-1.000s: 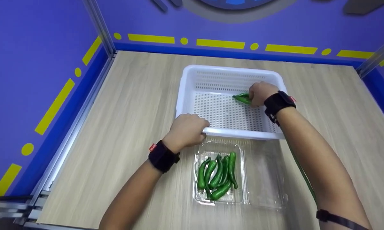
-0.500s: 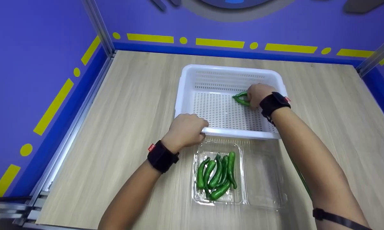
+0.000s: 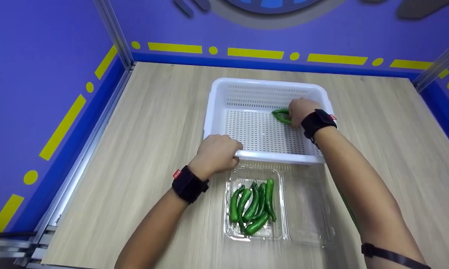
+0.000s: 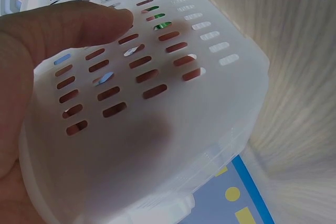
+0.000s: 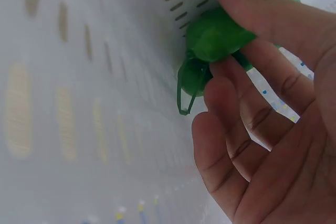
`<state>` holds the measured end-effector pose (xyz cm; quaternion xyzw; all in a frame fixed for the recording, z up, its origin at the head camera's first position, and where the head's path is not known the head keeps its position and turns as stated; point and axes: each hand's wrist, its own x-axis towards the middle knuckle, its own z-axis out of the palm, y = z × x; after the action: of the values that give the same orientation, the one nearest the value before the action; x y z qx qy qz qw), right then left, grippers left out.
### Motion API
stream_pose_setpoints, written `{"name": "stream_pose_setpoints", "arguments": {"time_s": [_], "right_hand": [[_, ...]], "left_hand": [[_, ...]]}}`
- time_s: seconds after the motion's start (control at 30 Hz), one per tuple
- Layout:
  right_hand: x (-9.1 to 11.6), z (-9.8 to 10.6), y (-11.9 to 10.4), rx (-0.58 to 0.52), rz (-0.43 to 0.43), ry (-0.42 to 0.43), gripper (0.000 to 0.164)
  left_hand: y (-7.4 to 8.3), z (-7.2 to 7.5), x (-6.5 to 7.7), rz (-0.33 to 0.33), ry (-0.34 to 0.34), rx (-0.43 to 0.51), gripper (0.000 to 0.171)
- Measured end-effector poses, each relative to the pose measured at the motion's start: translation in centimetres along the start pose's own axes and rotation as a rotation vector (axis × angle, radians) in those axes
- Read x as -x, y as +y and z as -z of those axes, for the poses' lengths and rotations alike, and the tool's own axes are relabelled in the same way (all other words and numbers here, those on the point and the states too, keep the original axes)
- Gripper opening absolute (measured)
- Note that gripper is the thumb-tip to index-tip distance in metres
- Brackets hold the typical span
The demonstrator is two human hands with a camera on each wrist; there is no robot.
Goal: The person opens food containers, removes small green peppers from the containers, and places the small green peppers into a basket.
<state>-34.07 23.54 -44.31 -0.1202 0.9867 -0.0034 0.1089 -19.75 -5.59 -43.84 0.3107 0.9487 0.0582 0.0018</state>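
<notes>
A white perforated plastic basket (image 3: 265,157) stands mid-table. My left hand (image 3: 217,151) grips its near rim at the left corner; in the left wrist view the thumb (image 4: 100,22) lies along the perforated wall. Inside, at the right, my right hand (image 3: 303,112) pinches a green chili pepper (image 5: 218,35) between thumb and fingers. A second green pepper (image 5: 194,74) lies against it, partly hidden by the fingers. In front of the basket, several green peppers (image 3: 251,209) lie in the left half of a clear hinged plastic box (image 3: 283,220).
The box's clear lid (image 3: 309,213) lies folded open to the right, beneath my right forearm. A wood-grain table (image 3: 153,123) carries everything. Blue panels (image 3: 172,22) with yellow marks enclose the back and sides, joined by metal posts (image 3: 112,33).
The right hand and forearm have shifted slightly left inside the basket, fingers still at the peppers. My left hand keeps its hold on the rim.
</notes>
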Motion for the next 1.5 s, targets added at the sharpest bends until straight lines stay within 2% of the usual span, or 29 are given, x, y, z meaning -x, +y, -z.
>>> {"name": "stream_pose_setpoints", "arguments": {"time_s": [0.17, 0.37, 0.6, 0.73, 1.0, 1.13, 1.5], "right_hand": [[-0.2, -0.4, 0.3, -0.022, -0.007, -0.002, 0.031], [0.2, 0.5, 0.1, -0.042, -0.018, -0.028, 0.022], [0.5, 1.1, 0.1, -0.053, -0.016, -0.042, 0.024], [1.2, 1.8, -0.1, -0.091, -0.046, -0.045, 0.018], [2.8, 3.5, -0.9, -0.06, 0.0, 0.016, 0.03], [3.6, 4.5, -1.4, -0.053, 0.028, 0.067, 0.03], [4.9, 6.0, -1.9, -0.141, 0.088, 0.12, 0.03]], "left_hand": [[0.1, -0.1, 0.0, 0.004, -0.002, -0.001, 0.006], [0.0, -0.1, 0.0, 0.003, 0.008, -0.017, 0.007], [0.0, -0.3, 0.0, -0.001, 0.012, -0.018, 0.008], [0.0, -0.3, 0.0, 0.001, 0.014, -0.014, 0.008], [0.0, -0.1, 0.0, 0.007, -0.011, 0.006, 0.007], [0.0, 0.0, 0.0, 0.006, -0.009, 0.002, 0.007], [0.1, -0.1, 0.1, 0.003, 0.019, -0.012, 0.008]]}}
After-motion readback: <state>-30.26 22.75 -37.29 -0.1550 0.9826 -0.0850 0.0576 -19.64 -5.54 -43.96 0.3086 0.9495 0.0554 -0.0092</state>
